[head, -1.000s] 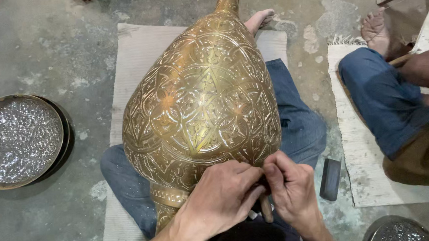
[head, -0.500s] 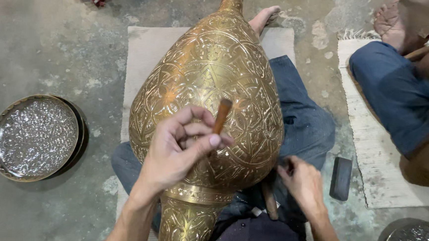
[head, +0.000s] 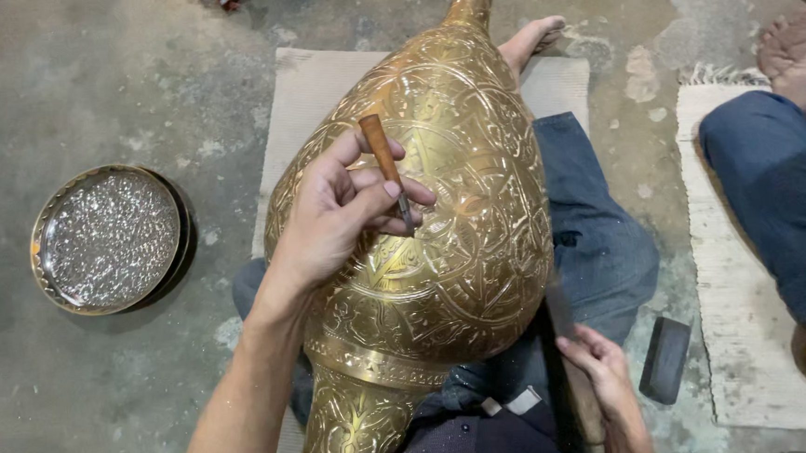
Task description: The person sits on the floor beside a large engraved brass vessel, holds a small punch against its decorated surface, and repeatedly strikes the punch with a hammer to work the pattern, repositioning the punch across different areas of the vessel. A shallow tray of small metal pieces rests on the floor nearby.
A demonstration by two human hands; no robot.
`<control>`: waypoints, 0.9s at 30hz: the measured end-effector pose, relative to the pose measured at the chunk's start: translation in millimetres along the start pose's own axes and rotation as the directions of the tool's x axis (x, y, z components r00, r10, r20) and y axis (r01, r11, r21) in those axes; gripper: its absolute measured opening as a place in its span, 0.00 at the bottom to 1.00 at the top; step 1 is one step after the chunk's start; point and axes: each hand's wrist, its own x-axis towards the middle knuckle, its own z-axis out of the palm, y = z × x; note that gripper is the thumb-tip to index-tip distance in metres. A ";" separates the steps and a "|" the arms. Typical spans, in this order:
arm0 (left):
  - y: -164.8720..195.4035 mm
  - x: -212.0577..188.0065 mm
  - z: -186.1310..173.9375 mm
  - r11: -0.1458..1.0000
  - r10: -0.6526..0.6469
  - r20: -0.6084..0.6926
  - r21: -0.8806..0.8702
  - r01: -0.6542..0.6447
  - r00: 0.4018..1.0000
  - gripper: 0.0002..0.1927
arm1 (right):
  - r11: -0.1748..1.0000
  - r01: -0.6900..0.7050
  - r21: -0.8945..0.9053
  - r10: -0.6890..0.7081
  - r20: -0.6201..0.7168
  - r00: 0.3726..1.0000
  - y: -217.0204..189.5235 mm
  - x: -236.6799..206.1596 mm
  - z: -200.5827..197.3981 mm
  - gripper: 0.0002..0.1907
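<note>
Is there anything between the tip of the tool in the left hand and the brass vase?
Nothing visible. The left hand holds the wooden-handled tool with its metal tip pointing down at the engraved brass vase. No cloth, finger or other object lies under the tip. Whether the tip actually touches cannot be told.

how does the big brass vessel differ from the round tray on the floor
The brass vessel is large, bulbous and golden, lying across the person's lap; the round tray is small, flat and silvery inside, lying on the concrete. The left hand rests on the vessel; nothing touches the tray. Both carry dense engraved patterns.
</note>
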 end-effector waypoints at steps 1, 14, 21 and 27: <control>-0.2 -3.3 0.4 1.000 -0.010 -0.031 0.004 0.011 0.999 0.18 | 0.996 0.088 -0.002 -0.088 -0.009 0.996 -2.5 -7.1 -10.5 0.23; -9.2 -9.6 10.4 0.972 0.123 -0.061 0.211 -0.107 0.991 0.14 | 0.954 0.298 -0.019 -0.297 0.042 0.954 -64.3 3.4 -27.5 0.17; -5.3 -5.4 9.6 0.935 0.064 -0.032 0.351 -0.049 0.997 0.15 | 0.690 0.310 -0.654 -0.382 0.035 0.923 -134.8 -8.0 -18.2 0.17; -4.9 -0.3 7.0 0.897 0.008 -0.021 0.442 0.002 1.000 0.18 | 0.398 0.289 -0.870 -0.447 0.091 0.890 -166.4 -8.7 9.1 0.16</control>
